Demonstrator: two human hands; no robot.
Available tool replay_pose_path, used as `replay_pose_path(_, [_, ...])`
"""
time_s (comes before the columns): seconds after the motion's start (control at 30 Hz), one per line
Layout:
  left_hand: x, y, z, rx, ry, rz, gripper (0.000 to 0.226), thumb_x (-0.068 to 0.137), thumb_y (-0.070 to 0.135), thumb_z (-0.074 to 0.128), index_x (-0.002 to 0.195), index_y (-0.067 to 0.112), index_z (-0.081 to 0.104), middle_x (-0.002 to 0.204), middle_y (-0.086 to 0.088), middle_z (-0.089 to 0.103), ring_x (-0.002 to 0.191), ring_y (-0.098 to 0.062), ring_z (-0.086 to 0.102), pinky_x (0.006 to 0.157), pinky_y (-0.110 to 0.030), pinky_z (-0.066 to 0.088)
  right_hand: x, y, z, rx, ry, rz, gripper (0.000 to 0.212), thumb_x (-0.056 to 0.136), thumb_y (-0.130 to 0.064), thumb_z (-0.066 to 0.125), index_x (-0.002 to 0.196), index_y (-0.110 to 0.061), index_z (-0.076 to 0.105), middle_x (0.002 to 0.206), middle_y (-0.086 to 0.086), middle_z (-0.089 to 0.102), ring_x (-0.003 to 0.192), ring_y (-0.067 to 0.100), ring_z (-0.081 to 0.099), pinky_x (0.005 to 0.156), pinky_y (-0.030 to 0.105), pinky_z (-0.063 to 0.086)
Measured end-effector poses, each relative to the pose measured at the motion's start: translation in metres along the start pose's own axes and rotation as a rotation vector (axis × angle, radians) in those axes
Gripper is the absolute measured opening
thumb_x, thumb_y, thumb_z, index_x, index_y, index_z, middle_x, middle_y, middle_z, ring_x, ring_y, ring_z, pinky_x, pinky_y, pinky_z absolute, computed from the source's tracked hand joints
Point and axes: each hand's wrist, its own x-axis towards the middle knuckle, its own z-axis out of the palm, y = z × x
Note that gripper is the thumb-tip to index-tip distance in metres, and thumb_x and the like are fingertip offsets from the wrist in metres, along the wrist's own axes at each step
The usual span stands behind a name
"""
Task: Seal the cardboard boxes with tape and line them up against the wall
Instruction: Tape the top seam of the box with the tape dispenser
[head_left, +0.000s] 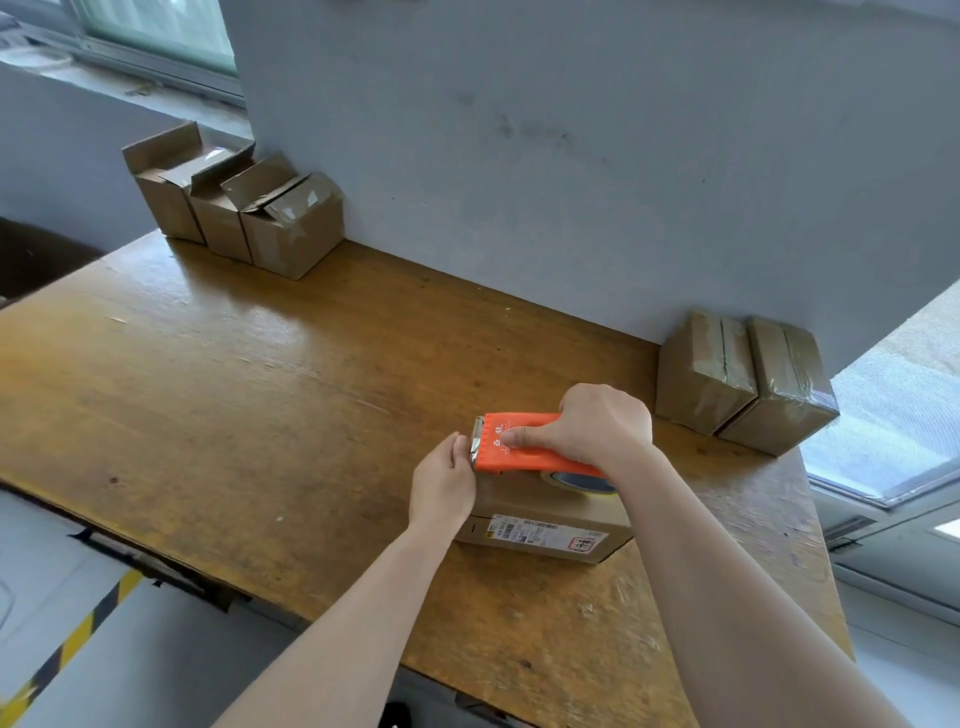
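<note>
Head view | right hand (597, 426) grips tape dispenser (519, 444) on box (545, 527) | left hand (444, 486) pinches its front, maybe to pull tape.

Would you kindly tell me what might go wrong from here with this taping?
1. The left hand pinches right at the metal cutter of the orange tape dispenser; a slip may nick it.
2. The right hand grips the dispenser too, so no hand holds the labelled box itself; it may slide when tape is pulled.
</note>
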Motion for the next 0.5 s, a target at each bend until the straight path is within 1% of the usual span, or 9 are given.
replay_pose_path(0.07, [0.000, -0.002, -0.001, -0.034, -0.082, -0.082, 0.036, 0.105, 0.043, 0.027, 0.101, 0.028, 0.060, 0.093, 0.009, 0.058, 0.092, -0.009, 0.054, 0.083, -0.027, 0.040, 0.000, -0.003, 0.000, -0.016, -0.005, -0.011, 0.070, 0.060, -0.092, 0.054, 0.077, -0.024, 0.055, 0.070, -0.009, 0.056, 0.065, 0.012, 0.056, 0.061, 0.023, 0.043])
replay_pose_path(0.13, [0.006, -0.001, -0.003, -0.088, -0.138, -0.185, 0.049, 0.103, 0.051, 0.025, 0.121, 0.021, 0.061, 0.102, 0.001, 0.061, 0.094, -0.014, 0.056, 0.085, -0.030, 0.042, 0.000, -0.005, 0.000, -0.019, -0.011, -0.015, 0.071, 0.060, -0.092, 0.054, 0.081, -0.023, 0.057, 0.071, -0.009, 0.056, 0.068, 0.013, 0.058, 0.062, 0.024, 0.044])
replay_pose_path(0.2, [0.011, 0.005, -0.002, -0.171, -0.165, -0.232, 0.048, 0.103, 0.049, 0.027, 0.129, 0.021, 0.057, 0.099, 0.000, 0.060, 0.082, -0.009, 0.054, 0.075, -0.026, 0.042, 0.001, -0.003, -0.002, -0.005, -0.014, -0.014, 0.072, 0.060, -0.092, 0.054, 0.083, -0.023, 0.058, 0.072, -0.008, 0.057, 0.071, 0.013, 0.060, 0.063, 0.024, 0.045])
replay_pose_path(0.27, [0.015, 0.010, -0.001, -0.254, -0.191, -0.234, 0.043, 0.105, 0.042, 0.030, 0.138, 0.025, 0.051, 0.108, -0.001, 0.061, 0.082, -0.007, 0.054, 0.063, -0.023, 0.041, 0.001, 0.000, -0.004, 0.020, -0.020, -0.016, 0.073, 0.060, -0.092, 0.054, 0.084, -0.023, 0.058, 0.073, -0.008, 0.058, 0.072, 0.013, 0.060, 0.062, 0.024, 0.044])
replay_pose_path(0.3, [0.016, 0.010, 0.000, -0.276, -0.205, -0.224, 0.043, 0.105, 0.040, 0.032, 0.143, 0.027, 0.046, 0.119, -0.003, 0.060, 0.090, -0.010, 0.057, 0.065, -0.024, 0.043, 0.001, 0.002, -0.004, 0.033, -0.026, -0.022, 0.073, 0.061, -0.091, 0.054, 0.085, -0.023, 0.058, 0.075, -0.008, 0.059, 0.073, 0.013, 0.061, 0.063, 0.024, 0.045])
replay_pose_path(0.37, [0.021, 0.006, 0.002, -0.237, -0.213, -0.158, 0.047, 0.105, 0.039, 0.032, 0.151, 0.031, 0.031, 0.142, -0.004, 0.049, 0.119, -0.018, 0.052, 0.087, -0.030, 0.047, 0.000, 0.006, -0.005, 0.058, -0.038, -0.033, 0.073, 0.061, -0.090, 0.055, 0.087, -0.022, 0.059, 0.081, -0.007, 0.062, 0.076, 0.014, 0.063, 0.065, 0.024, 0.048])
replay_pose_path(0.4, [0.023, 0.003, 0.003, -0.200, -0.223, -0.101, 0.048, 0.106, 0.038, 0.032, 0.153, 0.033, 0.025, 0.150, -0.002, 0.041, 0.130, -0.020, 0.045, 0.099, -0.034, 0.044, 0.000, 0.009, -0.005, 0.069, -0.045, -0.037, 0.073, 0.062, -0.089, 0.056, 0.088, -0.022, 0.059, 0.084, -0.006, 0.064, 0.078, 0.014, 0.063, 0.067, 0.024, 0.049])
replay_pose_path(0.43, [0.025, 0.002, 0.004, -0.173, -0.235, -0.042, 0.048, 0.106, 0.035, 0.033, 0.153, 0.035, 0.023, 0.153, 0.000, 0.036, 0.134, -0.018, 0.041, 0.103, -0.033, 0.041, 0.000, 0.011, -0.006, 0.079, -0.055, -0.041, 0.073, 0.062, -0.089, 0.057, 0.089, -0.022, 0.059, 0.086, -0.006, 0.065, 0.078, 0.014, 0.064, 0.069, 0.025, 0.051])
replay_pose_path(0.5, [0.026, -0.001, 0.003, -0.150, -0.246, 0.044, 0.044, 0.106, 0.030, 0.034, 0.150, 0.035, 0.032, 0.148, 0.004, 0.042, 0.129, -0.012, 0.044, 0.100, -0.028, 0.043, 0.001, 0.015, -0.006, 0.090, -0.087, -0.054, 0.073, 0.062, -0.088, 0.058, 0.093, -0.022, 0.060, 0.088, -0.006, 0.065, 0.079, 0.014, 0.064, 0.069, 0.025, 0.051])
